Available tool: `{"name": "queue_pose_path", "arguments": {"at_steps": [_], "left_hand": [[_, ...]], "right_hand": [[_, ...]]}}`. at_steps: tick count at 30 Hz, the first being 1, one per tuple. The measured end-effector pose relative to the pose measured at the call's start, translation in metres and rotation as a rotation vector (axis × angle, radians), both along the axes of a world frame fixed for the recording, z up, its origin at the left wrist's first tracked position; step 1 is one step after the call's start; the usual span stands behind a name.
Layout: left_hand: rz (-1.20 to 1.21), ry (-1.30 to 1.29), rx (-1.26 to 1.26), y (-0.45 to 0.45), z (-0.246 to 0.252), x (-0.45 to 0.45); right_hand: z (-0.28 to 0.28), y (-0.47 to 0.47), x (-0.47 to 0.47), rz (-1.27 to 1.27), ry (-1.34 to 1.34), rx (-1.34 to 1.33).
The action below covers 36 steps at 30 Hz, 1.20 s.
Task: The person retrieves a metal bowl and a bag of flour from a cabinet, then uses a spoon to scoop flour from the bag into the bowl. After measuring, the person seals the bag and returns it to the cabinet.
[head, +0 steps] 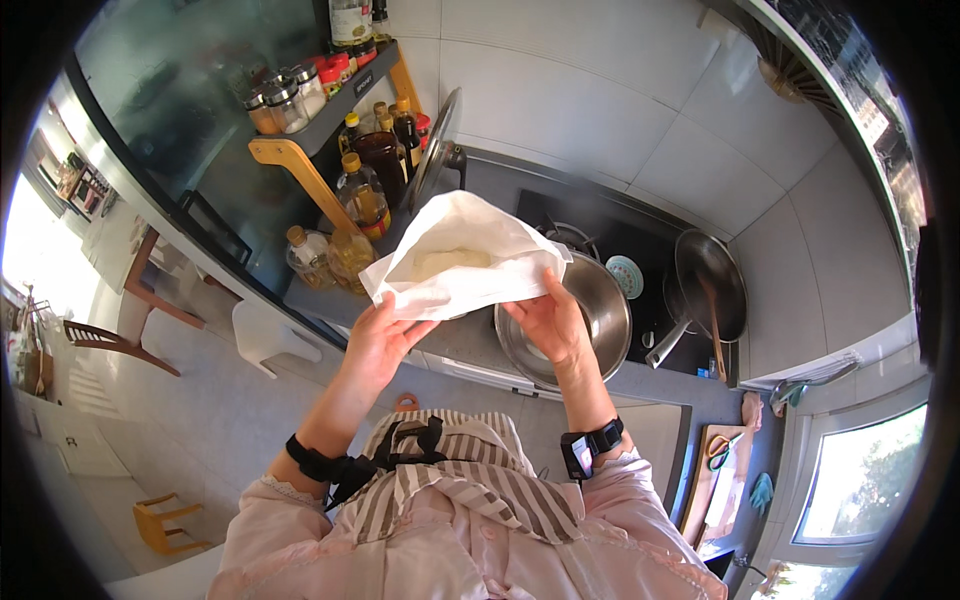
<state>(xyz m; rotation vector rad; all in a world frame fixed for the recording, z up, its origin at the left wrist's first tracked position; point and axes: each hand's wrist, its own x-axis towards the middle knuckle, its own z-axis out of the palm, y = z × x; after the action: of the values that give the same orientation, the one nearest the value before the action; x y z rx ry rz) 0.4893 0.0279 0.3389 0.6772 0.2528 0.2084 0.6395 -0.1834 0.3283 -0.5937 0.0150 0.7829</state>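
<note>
Between my hands is a white bag (pixel 480 296) with its mouth spread wide, and a pale mass (pixel 450 262) shows inside; what it is I cannot tell. My left hand (pixel 382 337) grips the bag's near left corner, thumb on the outer side. At the right corner, my right hand (pixel 551 319) pinches the edge between thumb and fingers. Below the right hand and partly hidden by it stands a large stainless steel bowl (pixel 611 330) at the counter's front edge. The bag is held above the counter, left of the bowl.
A wok (pixel 712 262) with a wooden spatula and a small patterned bowl (pixel 625 276) are on the black gas hob (pixel 667 352). Oil bottles (pixel 364 199) and a spice rack (pixel 322 112) stand left, beside an upright glass lid (pixel 439 150). Scissors (pixel 720 450) lie on a cutting board (pixel 694 480) at right.
</note>
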Motion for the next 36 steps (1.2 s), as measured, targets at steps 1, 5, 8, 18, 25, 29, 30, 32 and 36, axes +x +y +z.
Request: {"name": "queue_pose_path", "arguments": {"at_steps": [1, 5, 8, 18, 25, 29, 30, 32, 36], "left_hand": [[0.076, -0.005, -0.015, -0.002, -0.005, 0.003], [0.337, -0.019, -0.127, -0.001, -0.025, 0.024], [0.415, -0.04, -0.252, 0.012, -0.039, 0.036], [0.536, -0.206, -0.028, 0.018, -0.056, 0.045], [0.439, -0.326, 0.101, 0.012, -0.028, 0.035], [0.466, -0.222, 0.299, 0.014, -0.033, 0.043], [0.492, -0.194, 0.301, 0.016, -0.035, 0.046], [0.549, -0.06, 0.267, 0.021, -0.036, 0.052], [0.621, -0.042, 0.115, 0.028, -0.037, 0.055]], "right_hand": [[-0.003, 0.002, 0.001, -0.02, 0.031, 0.065], [-0.014, 0.013, 0.004, -0.152, 0.157, 0.215], [-0.023, 0.023, 0.008, -0.242, 0.207, 0.228], [-0.037, 0.037, 0.023, -0.317, 0.067, 0.445], [-0.018, 0.037, 0.019, -0.355, -0.384, 0.231], [-0.019, 0.036, 0.025, -0.365, -0.448, 0.02], [-0.02, 0.037, 0.026, -0.382, -0.426, -0.037], [-0.02, 0.039, 0.028, -0.36, -0.389, -0.02], [-0.02, 0.034, 0.032, -0.368, -0.239, -0.17]]}}
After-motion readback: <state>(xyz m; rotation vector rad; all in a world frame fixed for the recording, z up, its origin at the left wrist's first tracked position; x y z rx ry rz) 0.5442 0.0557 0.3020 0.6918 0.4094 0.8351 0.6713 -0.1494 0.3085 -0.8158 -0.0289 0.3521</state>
